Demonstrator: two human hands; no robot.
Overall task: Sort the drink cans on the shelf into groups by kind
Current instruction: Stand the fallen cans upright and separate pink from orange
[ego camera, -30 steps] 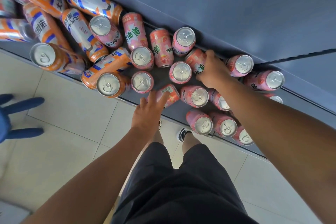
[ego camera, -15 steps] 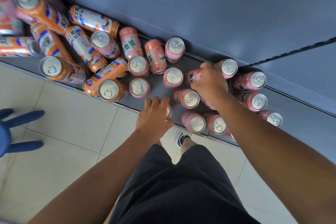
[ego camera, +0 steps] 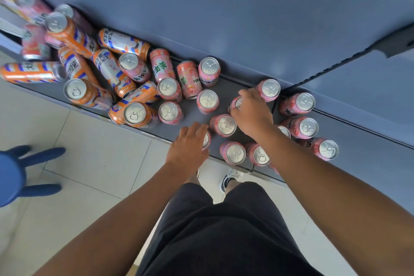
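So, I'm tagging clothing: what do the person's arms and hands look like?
Left arm and right arm are bare to the frame edge: no sleeves, watch or bands. Left hand and right hand wear no gloves or visible rings.

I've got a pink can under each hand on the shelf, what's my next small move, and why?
Probably set the pink can in the right hand beside the upright pink cans on the right. That group already stands there, the orange cans lie piled to the left, and the left hand holds another pink can at the shelf's front edge to follow.
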